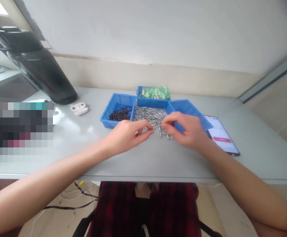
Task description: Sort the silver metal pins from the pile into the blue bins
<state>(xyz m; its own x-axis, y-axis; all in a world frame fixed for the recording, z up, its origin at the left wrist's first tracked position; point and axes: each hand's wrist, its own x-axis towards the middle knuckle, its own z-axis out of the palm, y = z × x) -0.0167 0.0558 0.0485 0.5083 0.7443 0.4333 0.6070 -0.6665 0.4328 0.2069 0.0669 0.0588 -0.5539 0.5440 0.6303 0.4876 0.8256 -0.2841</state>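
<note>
A thin metal pin point(158, 125) spans the gap between my hands. My left hand point(130, 133) pinches its left end between thumb and forefinger, and my right hand point(184, 128) pinches the other end. The fingertips hide both ends. Just behind them lies a pile of silvery metal pins point(149, 114), some spread toward me. On the left, a blue bin point(106, 113) holds dark screw-like pieces point(120, 114). Another blue bin point(153, 102) at the back contains green plastic packaging point(155, 92). A third blue bin point(186, 108) is partly covered by my right hand.
Right of the bins, a phone point(221, 135) with a lit screen lies on the grey table point(133, 164). A white earbud case point(79, 108) and a tall dark bottle point(44, 69) stand at the left. The wall point(145, 70) borders the table's back edge.
</note>
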